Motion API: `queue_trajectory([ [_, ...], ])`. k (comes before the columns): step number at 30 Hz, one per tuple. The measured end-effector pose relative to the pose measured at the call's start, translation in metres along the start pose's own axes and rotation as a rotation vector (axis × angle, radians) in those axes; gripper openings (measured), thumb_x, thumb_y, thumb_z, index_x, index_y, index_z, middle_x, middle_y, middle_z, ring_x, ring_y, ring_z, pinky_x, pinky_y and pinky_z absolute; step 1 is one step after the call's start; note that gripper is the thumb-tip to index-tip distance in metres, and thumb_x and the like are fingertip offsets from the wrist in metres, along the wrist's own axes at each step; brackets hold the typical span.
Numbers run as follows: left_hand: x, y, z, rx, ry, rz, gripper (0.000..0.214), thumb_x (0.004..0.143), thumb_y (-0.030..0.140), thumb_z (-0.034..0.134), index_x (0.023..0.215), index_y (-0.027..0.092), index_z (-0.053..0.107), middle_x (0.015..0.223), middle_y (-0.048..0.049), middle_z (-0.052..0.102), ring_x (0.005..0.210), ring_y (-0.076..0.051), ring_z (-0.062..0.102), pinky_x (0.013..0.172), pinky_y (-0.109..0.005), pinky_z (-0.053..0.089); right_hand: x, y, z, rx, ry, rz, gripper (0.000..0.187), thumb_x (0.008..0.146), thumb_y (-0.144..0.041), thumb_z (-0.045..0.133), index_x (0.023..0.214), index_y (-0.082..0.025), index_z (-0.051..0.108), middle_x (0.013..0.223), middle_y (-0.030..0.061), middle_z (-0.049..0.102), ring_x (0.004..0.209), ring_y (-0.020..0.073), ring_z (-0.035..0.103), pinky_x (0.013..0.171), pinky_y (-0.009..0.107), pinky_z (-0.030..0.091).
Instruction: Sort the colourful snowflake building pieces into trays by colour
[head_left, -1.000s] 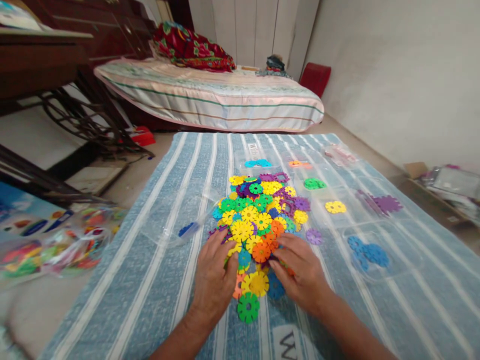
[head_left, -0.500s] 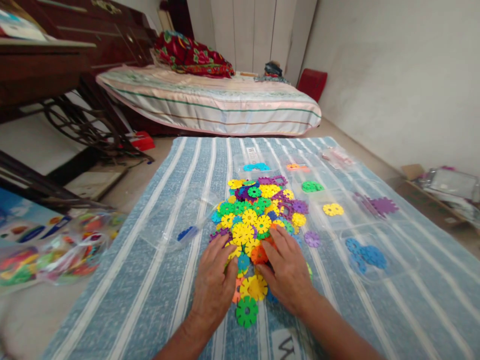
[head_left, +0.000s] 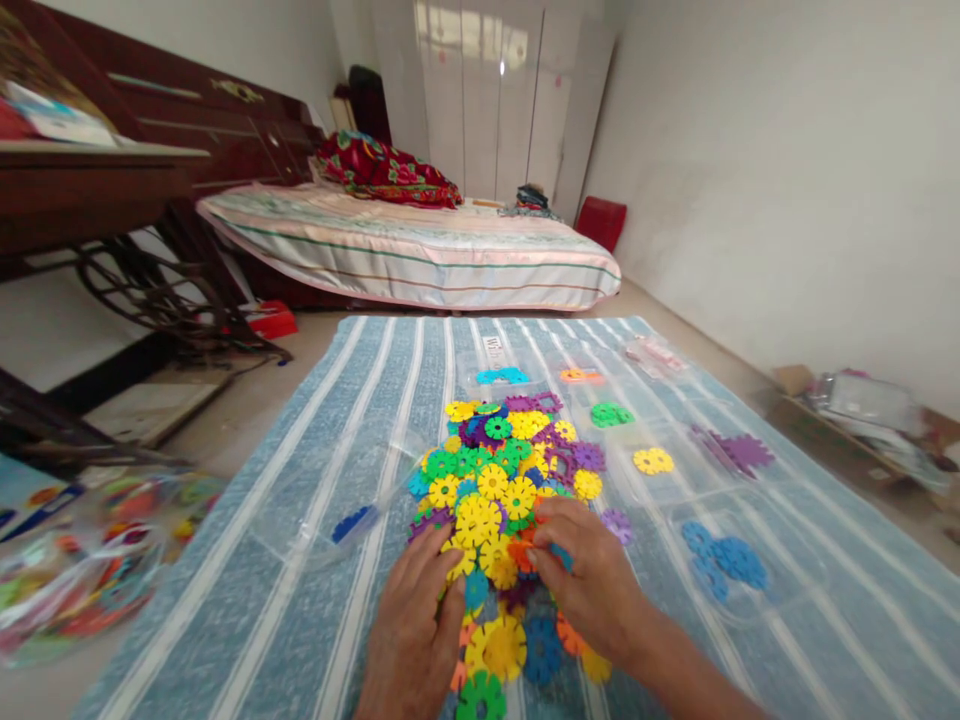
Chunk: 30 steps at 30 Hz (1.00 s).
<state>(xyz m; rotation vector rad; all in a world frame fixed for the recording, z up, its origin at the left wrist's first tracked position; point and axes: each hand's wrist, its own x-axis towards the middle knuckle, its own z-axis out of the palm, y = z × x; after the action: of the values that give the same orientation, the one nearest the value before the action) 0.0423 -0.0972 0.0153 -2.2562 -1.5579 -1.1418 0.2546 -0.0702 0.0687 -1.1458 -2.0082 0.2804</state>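
Note:
A heap of plastic snowflake discs (head_left: 480, 519) in yellow, green, purple, blue and orange lies on the striped cloth. At the heap's near left side rests my left hand (head_left: 416, 620), its fingers stretched over the edge discs and holding nothing. On the right, my right hand (head_left: 592, 575) has its thumb and fingers closed about an orange disc (head_left: 523, 552). Part of that disc is hidden by the fingers. Nearer to me, between the wrists, lie a yellow disc (head_left: 496, 648), a blue disc (head_left: 543, 650) and a green disc (head_left: 481, 697).
Clear trays right of the heap hold sorted pieces: blue discs (head_left: 739, 562), yellow (head_left: 653, 460), green (head_left: 612, 414) and purple (head_left: 742, 452). A clear tray with a dark blue piece (head_left: 352, 524) lies left. Beyond the table stands a bed (head_left: 450, 255); bagged pieces (head_left: 90, 590) sit on the floor.
The view has tilted up, so the table sits lower. My right hand has shifted slightly and its fingers have drawn in on an orange disc; my left hand stays by the heap.

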Motion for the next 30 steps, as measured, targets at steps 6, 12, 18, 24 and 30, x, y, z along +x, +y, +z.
queue_trajectory([
  [6,0.000,0.000,-0.001,0.018,0.011,0.009,0.022,0.086,0.020,0.049,0.106,0.021,0.058,0.118,-0.0100,0.064,0.112,-0.025,0.060,0.086,-0.045,0.057,0.103,0.052,-0.046,-0.404,0.098,0.069,0.011,0.081,-0.018,0.057,0.072,-0.020,0.064,0.086,0.0076,0.068,0.087,0.0221,0.062,0.080,0.034,0.047],
  [12,0.003,0.003,-0.004,0.005,-0.027,0.001,0.020,0.086,0.019,0.048,0.103,0.020,0.059,0.117,-0.0101,0.065,0.112,-0.025,0.060,0.086,-0.045,0.057,0.150,0.068,-0.065,-0.506,0.176,0.213,0.021,0.083,-0.026,0.054,0.093,-0.015,0.069,0.097,0.0139,0.069,0.094,0.0292,0.063,0.081,0.041,0.047],
  [18,0.003,0.010,-0.006,-0.054,-0.078,-0.054,0.020,0.087,0.017,0.047,0.103,0.018,0.059,0.118,-0.0111,0.064,0.115,-0.024,0.057,0.094,-0.046,0.053,0.054,0.025,-0.031,-0.145,-0.123,0.027,0.013,0.084,-0.022,0.054,0.082,-0.022,0.067,0.084,0.0029,0.070,0.081,0.0181,0.065,0.075,0.030,0.050],
  [24,0.003,0.012,-0.006,-0.090,-0.096,-0.083,0.020,0.088,0.015,0.045,0.104,0.017,0.058,0.119,-0.0115,0.063,0.116,-0.023,0.057,0.096,-0.045,0.052,-0.025,0.008,-0.013,-0.104,-0.118,-0.017,0.013,0.086,-0.017,0.053,0.084,-0.021,0.065,0.104,0.0078,0.066,0.105,0.0218,0.059,0.091,0.038,0.050],
  [30,0.004,0.011,-0.007,-0.113,-0.112,-0.082,0.020,0.088,0.017,0.047,0.104,0.019,0.058,0.120,-0.0102,0.063,0.118,-0.023,0.056,0.097,-0.044,0.051,-0.051,0.020,-0.014,-0.301,-0.062,0.126,0.027,0.080,-0.027,0.063,0.105,-0.017,0.065,0.119,0.0146,0.060,0.123,0.0322,0.047,0.101,0.053,0.042],
])
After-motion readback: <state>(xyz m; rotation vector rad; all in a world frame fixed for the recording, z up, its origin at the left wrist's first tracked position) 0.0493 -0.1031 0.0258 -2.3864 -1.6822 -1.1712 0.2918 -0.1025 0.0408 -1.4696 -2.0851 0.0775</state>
